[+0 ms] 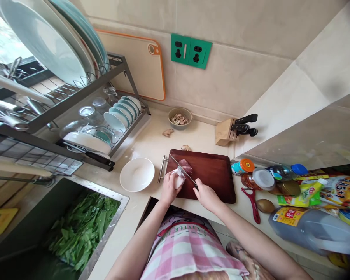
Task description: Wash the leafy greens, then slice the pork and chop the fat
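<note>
A dark reddish-brown cutting board (214, 173) lies on the counter in front of me. On its left part rests a piece of raw red meat (186, 165). My right hand (205, 194) is closed around the handle of a kitchen knife (190, 178), whose blade slants up and left across the meat. My left hand (169, 189) grips a white, crumpled piece (179, 178), like paper towel or wrapping, close against the blade; its exact kind is unclear. Left of the board stands a white bowl (137, 175) with nothing visible in it.
Ginger (167, 132) and a basket (180, 118) of pale pieces stand behind the board, near a knife block (225, 132). Jars, a red peeler (252, 206) and a large jug (306, 229) crowd the right. Leafy greens (84, 225) fill the sink, below a dish rack (128, 77).
</note>
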### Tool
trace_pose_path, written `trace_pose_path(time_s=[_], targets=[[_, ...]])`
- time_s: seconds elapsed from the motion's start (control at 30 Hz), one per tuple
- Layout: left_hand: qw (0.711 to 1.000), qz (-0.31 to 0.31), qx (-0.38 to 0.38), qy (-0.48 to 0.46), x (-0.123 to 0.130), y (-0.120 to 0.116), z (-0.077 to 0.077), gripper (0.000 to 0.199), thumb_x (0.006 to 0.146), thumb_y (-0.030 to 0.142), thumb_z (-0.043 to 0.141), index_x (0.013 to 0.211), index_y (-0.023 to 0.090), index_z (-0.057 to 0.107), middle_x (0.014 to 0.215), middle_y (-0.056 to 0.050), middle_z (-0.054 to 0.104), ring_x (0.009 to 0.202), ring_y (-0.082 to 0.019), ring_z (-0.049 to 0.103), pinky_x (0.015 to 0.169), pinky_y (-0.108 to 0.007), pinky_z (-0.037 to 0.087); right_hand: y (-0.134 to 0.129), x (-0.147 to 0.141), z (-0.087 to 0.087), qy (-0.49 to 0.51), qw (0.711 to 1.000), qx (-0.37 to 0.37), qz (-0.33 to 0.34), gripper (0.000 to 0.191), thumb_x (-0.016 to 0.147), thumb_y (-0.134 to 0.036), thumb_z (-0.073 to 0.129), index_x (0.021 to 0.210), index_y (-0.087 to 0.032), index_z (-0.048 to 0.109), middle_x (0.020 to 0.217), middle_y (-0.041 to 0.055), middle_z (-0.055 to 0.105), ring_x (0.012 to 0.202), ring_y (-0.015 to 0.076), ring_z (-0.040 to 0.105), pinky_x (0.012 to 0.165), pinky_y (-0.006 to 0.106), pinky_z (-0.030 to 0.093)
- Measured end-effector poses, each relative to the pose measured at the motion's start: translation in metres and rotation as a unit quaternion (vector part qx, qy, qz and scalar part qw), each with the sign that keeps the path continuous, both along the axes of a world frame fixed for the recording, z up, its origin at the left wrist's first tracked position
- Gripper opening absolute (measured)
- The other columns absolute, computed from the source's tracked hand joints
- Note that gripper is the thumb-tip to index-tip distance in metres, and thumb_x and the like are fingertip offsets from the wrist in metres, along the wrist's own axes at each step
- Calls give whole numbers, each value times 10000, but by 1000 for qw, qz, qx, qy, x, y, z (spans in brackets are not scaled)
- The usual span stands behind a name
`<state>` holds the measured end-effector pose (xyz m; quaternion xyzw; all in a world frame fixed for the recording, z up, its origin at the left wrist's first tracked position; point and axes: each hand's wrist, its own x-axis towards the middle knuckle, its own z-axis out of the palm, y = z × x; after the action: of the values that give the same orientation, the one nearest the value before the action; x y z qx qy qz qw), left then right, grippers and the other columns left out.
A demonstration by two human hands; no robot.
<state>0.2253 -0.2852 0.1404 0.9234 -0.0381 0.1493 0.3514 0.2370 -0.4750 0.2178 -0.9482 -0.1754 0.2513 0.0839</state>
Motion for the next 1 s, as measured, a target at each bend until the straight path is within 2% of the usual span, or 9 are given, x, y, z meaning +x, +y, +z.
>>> trace_pose_path(time_s=[0.1, 0.3, 0.4, 0.47, 0.63, 0.73, 0.8, 0.9, 1.0], targets=[[1000, -4, -21, 2, -4, 7, -1, 360, 657, 146, 568, 990, 179, 436, 1100, -114, 469, 1066, -247, 456, 880, -421, 405, -16, -4, 3, 7, 1000, 9, 5, 198, 896, -304, 330, 1055, -195, 376, 788, 68, 649, 695, 187, 629, 517, 225, 291], [994, 26, -107, 26, -14, 14, 2, 307, 673, 161, 566, 945, 173, 425, 1064, -94, 509, 1006, -221, 504, 857, -401, 415, -63, -40, -2, 10, 1000, 2, -23, 219, 884, -266, 320, 1059, -179, 420, 690, 54, 638, 616, 194, 624, 480, 230, 275], [987, 73, -140, 33, -11, 14, 2, 292, 716, 214, 561, 972, 175, 425, 980, -80, 542, 891, -203, 550, 778, -375, 448, -67, -44, -6, -1, 996, 76, -41, 241, 884, -283, 305, 1078, -195, 418, 753, 50, 642, 679, 191, 630, 529, 234, 349], [989, 67, -132, 23, -4, 15, 1, 292, 736, 245, 562, 988, 178, 431, 1003, -91, 542, 914, -210, 553, 784, -378, 449, -73, -47, -8, -19, 989, 134, -59, 262, 886, -311, 297, 1092, -204, 418, 824, 55, 642, 747, 188, 626, 596, 245, 397], [999, -34, -7, 16, 16, 19, 10, 381, 696, 350, 640, 986, 182, 458, 1247, -140, 410, 1202, -280, 373, 946, -456, 356, -98, -67, -12, -66, 956, 220, -184, 345, 862, -413, 331, 1104, -190, 434, 810, 60, 635, 722, 174, 613, 638, 255, 449], [994, -69, 81, 10, 26, 10, 28, 460, 697, 341, 644, 1087, 190, 453, 1311, -136, 361, 1276, -300, 255, 1018, -502, 247, -109, -78, -15, -54, 914, 263, -304, 397, 823, -472, 375, 1089, -188, 459, 633, 4, 602, 527, 146, 572, 509, 231, 442], [980, -140, 141, 23, 35, -3, 39, 496, 703, 272, 637, 1155, 219, 440, 1323, -108, 376, 1289, -295, 227, 1041, -524, 173, -113, -86, -17, -24, 885, 283, -369, 440, 800, -506, 386, 1093, -188, 467, 516, -39, 539, 402, 130, 503, 411, 221, 401], [941, -263, 199, 75, 55, -22, 50, 608, 644, 199, 664, 1201, 255, 427, 1264, -82, 461, 1227, -293, 335, 1034, -561, 121, -120, -97, -21, -5, 862, 304, -406, 461, 778, -524, 405, 1090, -194, 484, 465, -60, 494, 352, 118, 458, 375, 214, 374], [924, -298, 200, 129, 75, -34, 52, 522, 634, 153, 630, 1134, 219, 495, 1072, -80, 583, 1050, -261, 502, 1015, -535, 186, -127, -108, -26, -15, 861, 303, -409, 464, 765, -519, 432, 1083, -188, 500, 484, -47, 514, 378, 118, 474, 397, 213, 385]])
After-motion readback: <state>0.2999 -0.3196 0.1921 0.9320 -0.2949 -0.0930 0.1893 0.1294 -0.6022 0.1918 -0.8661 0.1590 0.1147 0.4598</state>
